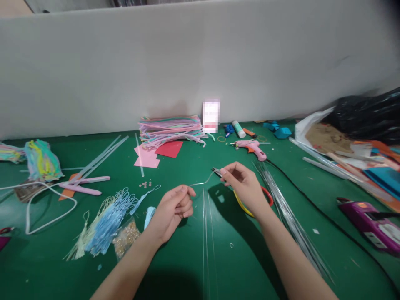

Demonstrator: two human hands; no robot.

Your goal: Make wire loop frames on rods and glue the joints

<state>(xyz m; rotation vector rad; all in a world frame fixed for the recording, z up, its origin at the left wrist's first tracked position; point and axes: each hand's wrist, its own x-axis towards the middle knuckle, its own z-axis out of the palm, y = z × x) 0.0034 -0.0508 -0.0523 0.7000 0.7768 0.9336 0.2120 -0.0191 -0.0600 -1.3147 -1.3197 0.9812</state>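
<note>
A thin, bent silvery wire [204, 183] runs between my two hands, above the green table. My left hand [176, 204] pinches one end, fingers curled. At the other end, the thumb and forefinger of my right hand [242, 181] are closed on the wire. Scissors with a yellow and red handle [268, 195] are partly hidden behind my right hand; their dark tips show beside its fingertips. Several straight thin wires [204, 233] lie below the gap between my hands. A bundle of silvery wires [286, 212] lies right of my right forearm.
Blue tassels [108, 227], a bag of gold rings [126, 238] and pink pliers-like handles [84, 185] lie left. Pipe cleaners [170, 129] and pink paper [146, 157] are at the back. A pink glue gun [254, 149] trails a black cord past a purple power strip [371, 225].
</note>
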